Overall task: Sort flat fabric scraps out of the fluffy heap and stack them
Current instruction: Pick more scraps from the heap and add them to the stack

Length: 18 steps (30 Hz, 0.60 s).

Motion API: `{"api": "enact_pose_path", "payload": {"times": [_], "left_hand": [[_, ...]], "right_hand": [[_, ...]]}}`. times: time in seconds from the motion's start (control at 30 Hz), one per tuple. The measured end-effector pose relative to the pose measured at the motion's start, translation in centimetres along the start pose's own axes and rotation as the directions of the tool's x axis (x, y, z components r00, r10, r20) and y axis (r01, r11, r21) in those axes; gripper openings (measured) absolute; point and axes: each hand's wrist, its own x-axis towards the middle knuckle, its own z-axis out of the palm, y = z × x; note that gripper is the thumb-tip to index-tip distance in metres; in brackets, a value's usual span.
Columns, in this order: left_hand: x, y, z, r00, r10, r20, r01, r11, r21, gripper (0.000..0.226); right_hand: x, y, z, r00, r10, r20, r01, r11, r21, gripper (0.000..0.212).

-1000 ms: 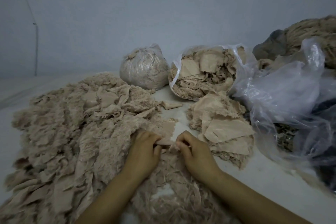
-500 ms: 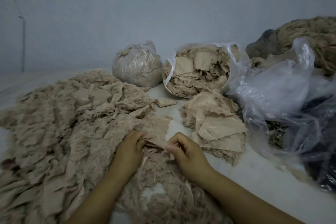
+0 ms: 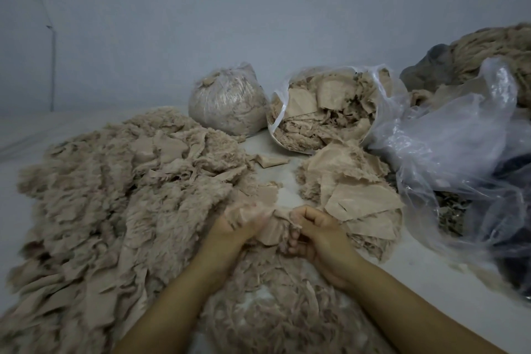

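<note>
Centrally, one flat scrap [image 3: 273,231]: stretched side to side between both hands, low centre of frame. Left hand [image 3: 232,227] grips its left edge, blurred; right hand [image 3: 319,228] pinches its right edge, fingers curled. Stack [image 3: 356,195] lies right, nearer the right hand; heap [image 3: 115,195] left.

You had the pale table [image 3: 287,190] bearing the fluffy heap [image 3: 115,195], with the scrap stack [image 3: 353,192] right of it and bags behind.
</note>
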Motion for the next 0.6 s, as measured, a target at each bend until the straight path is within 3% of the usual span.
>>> {"api": "enact_pose_path", "payload": {"times": [0.07,0.13,0.2,0.3,0.33,0.4,0.47,0.53,0.6], "left_hand": [[0.0,0.2,0.3,0.994,0.0,-0.112,-0.003,1.0,-0.029,0.013],[0.3,0.7,-0.1,0.968,-0.024,-0.25,-0.015,0.988,-0.153,0.014],[0.5,1.1,-0.9,0.953,-0.063,-0.296,-0.007,0.973,-0.229,0.018],[0.0,1.2,-1.3,0.964,-0.08,-0.253,0.025,0.976,-0.216,0.024],[-0.1,1.1,-1.1,0.973,-0.081,-0.215,0.037,0.978,-0.204,0.026],[-0.5,0.9,-0.7,0.992,-0.093,-0.083,0.075,0.977,-0.2,0.027],[-0.8,0.9,-0.3,0.993,-0.1,0.061,0.11,0.975,-0.192,0.024],[-1.1,0.7,0.0,0.977,-0.106,0.183,0.139,0.975,-0.175,0.024],[-1.2,0.6,0.3,0.984,-0.071,0.166,0.091,0.989,-0.115,0.023]], "right_hand": [[0.1,-0.2,0.0,0.999,-0.012,-0.03,0.012,1.0,-0.013,0.019],[0.2,-0.6,-0.3,0.996,-0.05,-0.073,0.045,0.997,-0.064,0.019],[0.2,-1.2,-0.8,0.994,-0.078,-0.08,0.07,0.993,-0.092,0.02],[-0.3,-1.5,-1.5,0.993,-0.043,0.111,0.07,0.964,-0.256,0.027],[-0.6,-1.5,-1.4,0.983,-0.014,0.185,0.077,0.939,-0.336,0.038],[-0.8,-1.2,-0.7,0.98,-0.011,0.199,0.1,0.893,-0.44,0.051],[-0.7,-0.7,-0.2,0.987,-0.066,0.148,0.12,0.909,-0.398,0.042],[-0.6,-0.3,0.0,0.988,-0.026,0.149,0.072,0.946,-0.316,0.04],[-0.8,-0.1,0.2,0.978,0.005,0.208,0.052,0.962,-0.266,0.031]]}}
